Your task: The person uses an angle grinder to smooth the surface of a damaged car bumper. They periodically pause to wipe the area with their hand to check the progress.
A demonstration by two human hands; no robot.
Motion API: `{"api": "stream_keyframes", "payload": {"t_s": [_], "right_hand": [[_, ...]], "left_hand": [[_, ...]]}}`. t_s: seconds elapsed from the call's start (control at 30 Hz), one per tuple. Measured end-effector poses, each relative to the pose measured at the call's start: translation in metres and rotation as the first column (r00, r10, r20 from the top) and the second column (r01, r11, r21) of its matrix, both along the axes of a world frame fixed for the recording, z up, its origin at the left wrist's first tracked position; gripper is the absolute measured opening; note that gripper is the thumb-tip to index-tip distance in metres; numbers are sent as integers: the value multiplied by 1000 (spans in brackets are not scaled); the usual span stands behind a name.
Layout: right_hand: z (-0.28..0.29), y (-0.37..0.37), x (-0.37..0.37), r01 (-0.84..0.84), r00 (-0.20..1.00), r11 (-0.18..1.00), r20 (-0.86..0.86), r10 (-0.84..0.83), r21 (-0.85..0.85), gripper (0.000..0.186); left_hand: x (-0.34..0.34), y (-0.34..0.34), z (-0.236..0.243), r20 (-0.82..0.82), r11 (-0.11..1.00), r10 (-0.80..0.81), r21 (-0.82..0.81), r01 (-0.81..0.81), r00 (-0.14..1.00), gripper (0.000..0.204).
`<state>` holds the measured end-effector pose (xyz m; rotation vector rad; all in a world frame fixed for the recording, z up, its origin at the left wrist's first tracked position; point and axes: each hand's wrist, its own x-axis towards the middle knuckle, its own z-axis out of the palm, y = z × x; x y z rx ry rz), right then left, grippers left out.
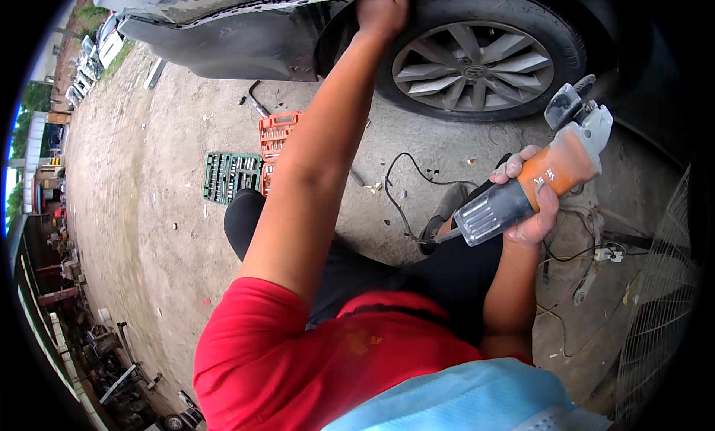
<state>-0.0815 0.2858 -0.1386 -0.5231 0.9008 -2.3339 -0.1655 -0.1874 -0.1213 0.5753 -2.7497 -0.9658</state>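
My left hand [381, 13] reaches up to the edge of the grey car body panel [223, 48] at the wheel arch, beside the black tyre [406, 77] with its silver rim [506, 74]; its fingertips are hidden. My right hand [530, 200] grips an orange and black angle grinder [558, 167] by its body, with the silver head and guard raised toward the right, just below the wheel. A black cord [406, 219] lies on the ground below, near my feet.
Open green [232, 174] and orange [281, 133] socket cases lie left of my legs, with a hammer-like tool [257, 96] behind them. A wire mesh panel [648, 297] stands at the right, beside tangled cables [566, 312]. Machinery and parts [104, 349] line the far left of the concrete ground.
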Motion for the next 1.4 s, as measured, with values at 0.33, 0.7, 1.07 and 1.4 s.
{"api": "stream_keyframes", "payload": {"t_s": [0.33, 0.7, 1.07, 1.4], "right_hand": [[-7, 16, -29, 108, 994, 992, -19, -107, 61, 66], [-4, 14, -23, -23, 998, 1000, -50, 24, 18, 65], [5, 7, -15, 18, 999, 996, -52, -14, 87, 57], [9, -51, 35, 65, 989, 991, -137, -49, 115, 50]], "left_hand": [[161, 115, -245, -77, 975, 125, -175, -137, 989, 75], [68, 147, -123, -651, 867, 141, -283, -410, 746, 92], [197, 199, -116, 40, 848, -244, 493, 194, 969, 61], [293, 301, -18, -394, 934, -168, 229, 274, 903, 90]]}}
